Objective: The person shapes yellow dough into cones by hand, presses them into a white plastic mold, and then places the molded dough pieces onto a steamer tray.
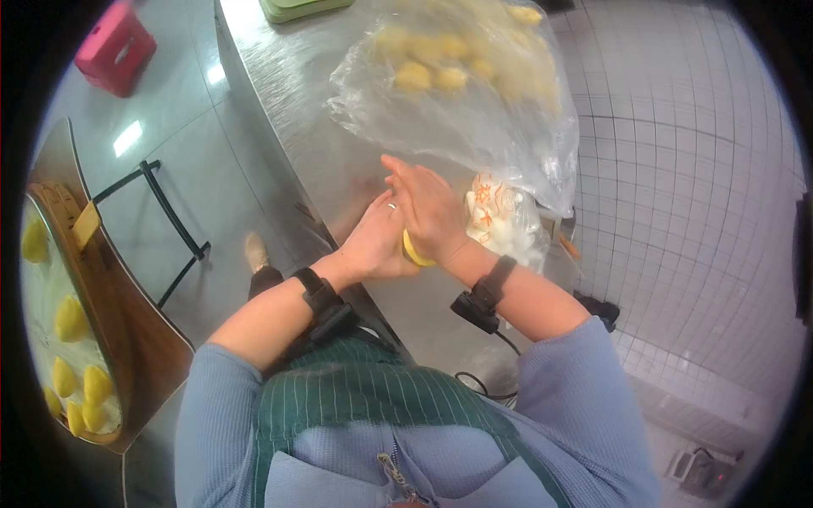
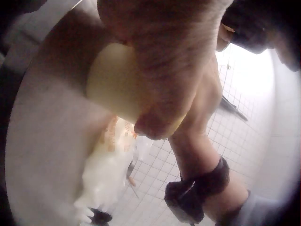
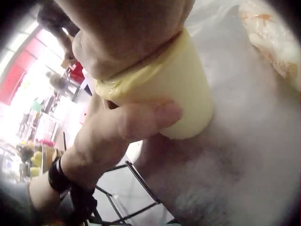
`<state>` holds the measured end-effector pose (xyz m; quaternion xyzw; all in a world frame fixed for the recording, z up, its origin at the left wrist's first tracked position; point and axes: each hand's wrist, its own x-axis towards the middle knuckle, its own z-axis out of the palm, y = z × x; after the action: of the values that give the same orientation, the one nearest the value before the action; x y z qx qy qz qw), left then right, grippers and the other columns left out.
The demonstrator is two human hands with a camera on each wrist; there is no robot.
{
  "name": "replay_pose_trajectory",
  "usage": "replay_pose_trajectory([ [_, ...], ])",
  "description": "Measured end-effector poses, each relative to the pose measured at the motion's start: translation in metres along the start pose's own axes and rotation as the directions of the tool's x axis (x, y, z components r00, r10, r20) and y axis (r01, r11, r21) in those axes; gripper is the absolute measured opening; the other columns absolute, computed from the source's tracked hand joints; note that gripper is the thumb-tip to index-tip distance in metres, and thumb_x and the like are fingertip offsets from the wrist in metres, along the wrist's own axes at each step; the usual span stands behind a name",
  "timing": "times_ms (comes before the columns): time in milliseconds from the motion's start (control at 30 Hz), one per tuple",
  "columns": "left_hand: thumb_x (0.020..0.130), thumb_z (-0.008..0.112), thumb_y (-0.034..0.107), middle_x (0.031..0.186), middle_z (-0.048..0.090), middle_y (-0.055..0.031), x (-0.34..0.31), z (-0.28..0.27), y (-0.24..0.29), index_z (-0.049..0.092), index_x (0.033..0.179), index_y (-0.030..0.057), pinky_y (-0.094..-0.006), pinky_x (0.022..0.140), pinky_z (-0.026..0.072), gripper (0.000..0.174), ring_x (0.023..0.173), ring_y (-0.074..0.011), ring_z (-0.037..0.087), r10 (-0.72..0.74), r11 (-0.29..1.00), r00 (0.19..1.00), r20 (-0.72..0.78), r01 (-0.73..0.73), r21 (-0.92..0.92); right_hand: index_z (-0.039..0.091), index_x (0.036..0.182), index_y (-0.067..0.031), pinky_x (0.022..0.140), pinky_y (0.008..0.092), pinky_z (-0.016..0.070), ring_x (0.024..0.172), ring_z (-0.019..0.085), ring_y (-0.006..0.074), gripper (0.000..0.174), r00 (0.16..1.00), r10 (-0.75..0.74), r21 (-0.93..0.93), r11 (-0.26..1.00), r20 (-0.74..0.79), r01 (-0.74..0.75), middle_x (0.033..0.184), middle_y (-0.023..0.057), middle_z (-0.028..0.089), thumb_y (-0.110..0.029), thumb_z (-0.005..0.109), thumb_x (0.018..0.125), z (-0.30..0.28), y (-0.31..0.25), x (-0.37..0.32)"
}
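Both hands meet above the metal table in the head view. The left hand [image 1: 377,243] holds a pale yellow, smooth, rounded piece [image 1: 416,251], its thumb lying along the side in the right wrist view. Across the top of the same piece [image 3: 188,94] rests the right hand [image 1: 430,212], palm side down, its fingers stretched out over the left fingers. The piece [image 2: 110,80] has a blunt, thick end in the left wrist view; its upper part is hidden between the palms.
A clear plastic bag [image 1: 474,127] with several yellow pieces lies at the table's far end. Nearer is a white bag [image 1: 500,222] with orange print. At left, a tray [image 1: 42,222] holds several yellow pieces; a black metal frame [image 1: 174,212] and pink stool [image 1: 114,51] stand beyond the table edge.
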<state>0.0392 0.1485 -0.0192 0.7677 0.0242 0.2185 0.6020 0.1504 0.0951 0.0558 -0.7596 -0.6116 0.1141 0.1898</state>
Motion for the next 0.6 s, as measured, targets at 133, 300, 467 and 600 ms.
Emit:
replay_pose_trajectory([
  [133,0.06,0.078,0.021,0.115,0.057,-0.0194,0.001,-0.001,0.012,0.048,0.123,0.0019,-0.0523,0.105,0.0332,0.072,0.115,-0.0416,0.049,-0.002,0.998,0.997,-0.073,-0.003,-0.066,0.056,0.127,-0.0067,0.081,0.0375,0.0499,0.092,0.066,0.0286,0.034,0.955,0.297,0.013,0.955,0.027,-0.297,0.099,0.0117,0.068,-0.019,0.044,0.098,-0.007,-0.014,-0.002],
  [300,0.061,0.082,0.021,0.115,0.058,-0.0181,-0.005,0.002,0.022,0.046,0.126,0.0022,-0.0439,0.097,0.0438,0.076,0.109,-0.0381,0.056,-0.232,0.97,0.972,-0.045,0.228,-0.08,0.057,0.125,-0.0058,0.088,0.0377,0.048,0.102,0.063,0.0295,0.035,0.821,0.536,0.524,0.764,-0.194,-0.376,0.107,0.0144,0.066,-0.025,0.046,0.099,0.001,0.012,-0.013],
  [467,0.061,0.084,0.021,0.117,0.059,-0.018,-0.021,0.014,0.032,0.046,0.126,0.0022,-0.0411,0.093,0.0471,0.078,0.11,-0.0364,0.057,-0.172,0.985,0.983,-0.072,0.173,0.005,0.061,0.12,-0.0059,0.097,0.0406,0.0443,0.114,0.057,0.0312,0.031,0.723,0.57,0.534,0.78,-0.391,-0.326,0.114,0.0149,0.062,-0.022,0.056,0.094,-0.008,0.016,-0.09],
  [600,0.06,0.086,0.021,0.115,0.06,-0.0184,-0.029,0.03,0.031,0.046,0.125,0.002,-0.0413,0.093,0.0469,0.079,0.109,-0.0364,0.058,-0.175,0.984,0.98,-0.1,0.176,0.004,0.063,0.115,-0.0069,0.1,0.045,0.0419,0.118,0.054,0.0318,0.032,0.89,0.165,0.05,0.986,-0.425,-0.159,0.114,0.013,0.062,-0.019,0.066,0.086,-0.017,-0.025,-0.142],
])
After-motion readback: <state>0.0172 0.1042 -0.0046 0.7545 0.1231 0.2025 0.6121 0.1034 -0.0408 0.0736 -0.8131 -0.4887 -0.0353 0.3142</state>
